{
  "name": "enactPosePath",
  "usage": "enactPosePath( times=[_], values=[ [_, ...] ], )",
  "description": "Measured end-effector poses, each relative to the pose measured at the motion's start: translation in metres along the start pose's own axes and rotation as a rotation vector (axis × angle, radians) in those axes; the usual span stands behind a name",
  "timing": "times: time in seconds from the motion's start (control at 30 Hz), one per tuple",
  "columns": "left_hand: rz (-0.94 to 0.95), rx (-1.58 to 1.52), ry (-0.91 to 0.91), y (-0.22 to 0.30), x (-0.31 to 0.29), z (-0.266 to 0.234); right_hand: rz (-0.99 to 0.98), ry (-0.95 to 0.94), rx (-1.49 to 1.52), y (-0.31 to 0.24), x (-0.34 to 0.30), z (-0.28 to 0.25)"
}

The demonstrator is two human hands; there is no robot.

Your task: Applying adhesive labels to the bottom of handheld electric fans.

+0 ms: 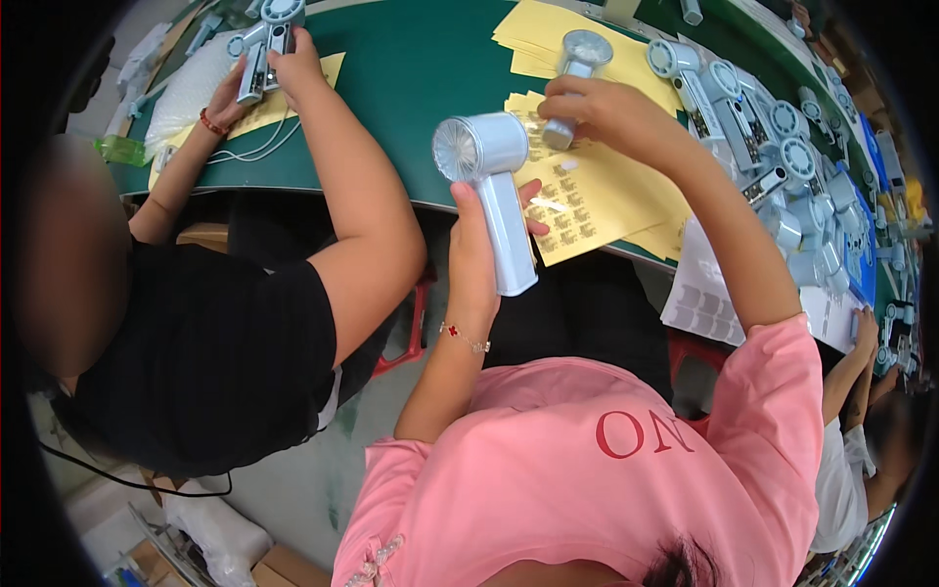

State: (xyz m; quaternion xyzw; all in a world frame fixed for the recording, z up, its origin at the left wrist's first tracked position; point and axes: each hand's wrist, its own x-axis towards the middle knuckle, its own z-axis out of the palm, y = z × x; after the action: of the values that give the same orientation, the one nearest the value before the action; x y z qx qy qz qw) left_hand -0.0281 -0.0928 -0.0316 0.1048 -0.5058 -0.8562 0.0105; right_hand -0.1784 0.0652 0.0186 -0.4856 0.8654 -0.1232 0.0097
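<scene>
Over the green counter (411,88), the left hand (476,256) is wrapped shut around the handle of a pale blue handheld fan (489,186), holding it up off the surface with the round head tipped to the left. Meanwhile the right hand (597,112) is closed on a second fan (575,83), standing it handle-down on the yellow sticker sheets (597,196), fingers curled round its lower end. Small printed labels sit in rows on the sheet just below that hand. My read: steadiness counts here, so keep the raised fan's handle face turned toward the sheet and the grip low, leaving the flat side free. To the right, a crowd of finished fans (782,166) lies piled. At left, a neighbour in black handles another fan (266,39) with both hands.
</scene>
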Motion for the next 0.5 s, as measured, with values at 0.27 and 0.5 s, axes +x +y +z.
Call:
enactPosePath(
  times=[0.27,0.5],
  values=[
    [-0.015,-0.112,-0.019,0.002,0.008,-0.007,0.178,0.326,-0.105,0.014,0.009,0.009],
    [0.059,0.398,0.057,0.011,0.013,-0.005,0.464,0.513,0.342,-0.059,-0.049,0.014]
  ],
)
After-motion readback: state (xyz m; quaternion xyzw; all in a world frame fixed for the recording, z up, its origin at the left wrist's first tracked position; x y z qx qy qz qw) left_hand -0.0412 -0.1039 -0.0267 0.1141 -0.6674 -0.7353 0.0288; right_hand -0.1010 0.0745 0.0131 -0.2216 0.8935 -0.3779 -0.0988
